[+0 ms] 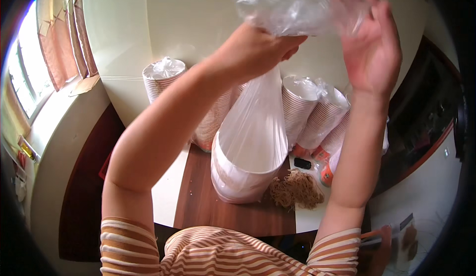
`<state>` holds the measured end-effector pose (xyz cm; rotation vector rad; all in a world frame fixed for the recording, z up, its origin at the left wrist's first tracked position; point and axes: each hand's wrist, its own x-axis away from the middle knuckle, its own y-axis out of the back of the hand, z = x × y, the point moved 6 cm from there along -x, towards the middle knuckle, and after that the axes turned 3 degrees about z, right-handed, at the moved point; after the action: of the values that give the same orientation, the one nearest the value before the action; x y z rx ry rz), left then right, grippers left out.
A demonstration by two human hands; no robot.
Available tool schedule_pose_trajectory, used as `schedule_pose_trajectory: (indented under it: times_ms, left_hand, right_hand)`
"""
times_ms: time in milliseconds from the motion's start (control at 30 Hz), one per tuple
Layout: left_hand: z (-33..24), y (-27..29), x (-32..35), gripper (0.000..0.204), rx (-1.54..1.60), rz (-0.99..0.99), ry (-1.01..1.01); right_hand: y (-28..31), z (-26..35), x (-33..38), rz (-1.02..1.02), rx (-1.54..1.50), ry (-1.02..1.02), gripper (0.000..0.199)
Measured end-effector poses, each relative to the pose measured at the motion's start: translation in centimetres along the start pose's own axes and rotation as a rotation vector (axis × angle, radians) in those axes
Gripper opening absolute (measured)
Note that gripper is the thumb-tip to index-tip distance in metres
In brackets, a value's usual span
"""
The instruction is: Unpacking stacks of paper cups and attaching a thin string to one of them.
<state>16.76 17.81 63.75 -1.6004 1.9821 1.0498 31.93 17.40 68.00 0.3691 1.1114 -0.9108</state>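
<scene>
Brown tabletop (198,204) sits below the white tub (235,184), with a stringy bundle (297,189) at its 4 o'clock. At its 12, my left hand (272,45) clamps the clear bag (255,120); towards 1 o'clock, my right hand's (374,55) fingers spread. I'd call this gathering; next probably needs twisting the neck tight.

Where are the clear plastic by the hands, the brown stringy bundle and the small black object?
Clear plastic (292,9): head view, crumpled middle.
Brown stringy bundle (298,189): head view, middle of the tangle.
Small black object (302,163): head view, its upper face.
</scene>
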Motion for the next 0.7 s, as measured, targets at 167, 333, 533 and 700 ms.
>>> schedule_pose_trajectory:
  times_ms: [167,333,533,700]
  left_hand:
    - [-2.7,-0.1,-2.3,0.021,-0.367,0.166,-0.216]
    - [-2.2,-4.1,-4.3,0.012,-0.510,0.304,-0.404]
    - [1.1,-8.9,-4.1,0.020,-0.247,0.268,-0.062]
    - [3.7,-9.3,-5.4,0.029,-0.244,0.095,0.003]
  right_hand:
    - [3.6,-8.7,9.6,0.612,0.577,-0.509,0.126]
    - [0.2,-14.0,16.8,0.651,0.497,-0.848,0.083]
    - [-0.4,-13.9,17.5,0.513,0.171,-0.663,0.074]
    - [-1.1,-14.7,17.2,0.460,0.255,-0.826,0.054]
